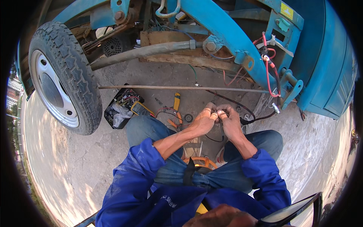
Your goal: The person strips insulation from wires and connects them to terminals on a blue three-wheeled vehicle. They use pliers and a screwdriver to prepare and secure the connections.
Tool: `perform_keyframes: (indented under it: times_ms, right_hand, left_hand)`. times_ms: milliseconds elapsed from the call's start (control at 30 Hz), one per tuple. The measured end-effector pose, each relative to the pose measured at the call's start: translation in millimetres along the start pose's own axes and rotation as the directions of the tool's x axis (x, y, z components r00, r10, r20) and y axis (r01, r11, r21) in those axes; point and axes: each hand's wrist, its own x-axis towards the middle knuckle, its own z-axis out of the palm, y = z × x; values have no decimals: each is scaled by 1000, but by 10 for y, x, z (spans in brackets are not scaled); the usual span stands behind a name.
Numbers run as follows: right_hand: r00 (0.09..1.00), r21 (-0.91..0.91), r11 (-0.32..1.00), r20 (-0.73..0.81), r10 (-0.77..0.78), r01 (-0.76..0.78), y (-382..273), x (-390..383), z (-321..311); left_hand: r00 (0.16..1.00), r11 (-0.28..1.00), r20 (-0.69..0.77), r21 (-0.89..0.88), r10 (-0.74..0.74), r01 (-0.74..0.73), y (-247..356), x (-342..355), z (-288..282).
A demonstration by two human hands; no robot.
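My left hand (204, 122) and my right hand (230, 122) meet over the ground between my knees, fingertips pinched close together. Whatever they pinch is hidden behind the fingers or too small to name. A thin black wire (214, 140) curves below them. Beside my right hand, a black cable (261, 118) runs off to the right. Beyond my fingers lies a yellow-handled tool (176, 101), and left of my left hand are orange-handled pliers (179, 118). A small dark ring (188, 118) rests on the ground close to my left hand.
A black toolbox (123, 108) with wires and a yellow multimeter (142, 109) stands left. The blue vehicle frame (227, 34), a metal rod (181, 87) and a wheel (64, 77) span the far side. Red wires (273, 75) hang at right; an orange stool (206, 162) is beneath me.
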Motion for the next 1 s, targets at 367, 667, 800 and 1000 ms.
perform_keyframes:
  times_ms: [367,667,800,1000]
  right_hand:
    - [997,11,999,58,45,-46,-53,-17,-18]
    - [997,24,998,56,55,-56,-49,-16,-12]
    - [999,33,999,30,42,-43,-44,-15,-5]
    - [1000,-26,1000,27,15,-14,-38,-18,-19]
  left_hand:
    - [999,999,14,-23,-43,44,146,-77,-34]
    - [1000,1000,-8,-28,-9,9,139,-81,-22]
    - [999,999,-3,-4,-44,44,154,-93,-23]
    - [999,999,-15,-18,-29,28,157,-89,-6]
